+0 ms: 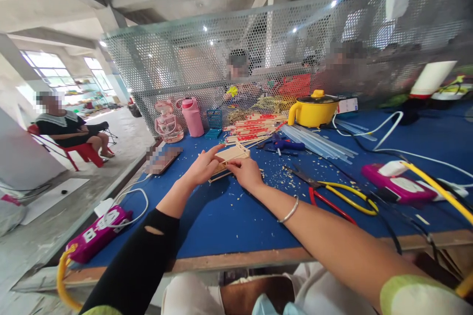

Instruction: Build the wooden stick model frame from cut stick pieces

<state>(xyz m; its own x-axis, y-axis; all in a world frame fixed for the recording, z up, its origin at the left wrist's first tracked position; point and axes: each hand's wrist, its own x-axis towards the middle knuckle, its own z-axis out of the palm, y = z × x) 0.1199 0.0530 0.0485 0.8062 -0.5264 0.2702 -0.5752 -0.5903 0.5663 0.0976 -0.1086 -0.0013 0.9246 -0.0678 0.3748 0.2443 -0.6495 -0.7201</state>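
Note:
Both hands meet over the blue table on a small model of thin wooden sticks (232, 154), pale and box-like with a flat top. My left hand (203, 166) grips its left side, index finger stretched along the top and thumb against the near side. From the right, my right hand (248, 173) pinches the near edge of the model with its fingertips. Part of the model is hidden behind my fingers. Beyond it lies a pile of red-tipped wooden sticks (254, 128). Pliers with red and yellow handles (332, 197) rest to the right of my right hand.
A glue gun (290, 145), clear glue sticks (318, 143) and a yellow pot (316, 110) stand farther back. A phone (164, 160), pink bottle (192, 117) and power strip (98, 231) are left. Another power strip (399, 184) with cables is right. Mesh (177, 64) closes the far side.

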